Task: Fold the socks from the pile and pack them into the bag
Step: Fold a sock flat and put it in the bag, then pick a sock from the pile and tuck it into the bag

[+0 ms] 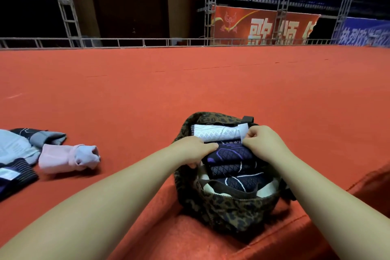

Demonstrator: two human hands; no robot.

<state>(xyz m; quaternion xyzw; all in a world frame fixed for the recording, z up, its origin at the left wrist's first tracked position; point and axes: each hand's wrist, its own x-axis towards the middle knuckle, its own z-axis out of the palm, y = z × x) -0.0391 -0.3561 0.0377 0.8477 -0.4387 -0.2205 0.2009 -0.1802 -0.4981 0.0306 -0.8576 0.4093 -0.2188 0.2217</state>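
- Well left of both grips, on the red carpet (190,82), the sock pile (19,154) waits unfolded, with a rolled pink-and-blue pair (69,159) at its near edge; a careless reach back could undo that roll.
- At the leopard-print bag (228,207), the left hand (194,150) has its fingers curled, pinching the dark purple-patterned folded sock (230,152) as it sits on the packed stack.
- Just right of that, the right hand (263,137) has its fingers curled on the same sock's far end, beside the white folded sock (215,133); pushing down unevenly may spring the fold or crowd the white one out.
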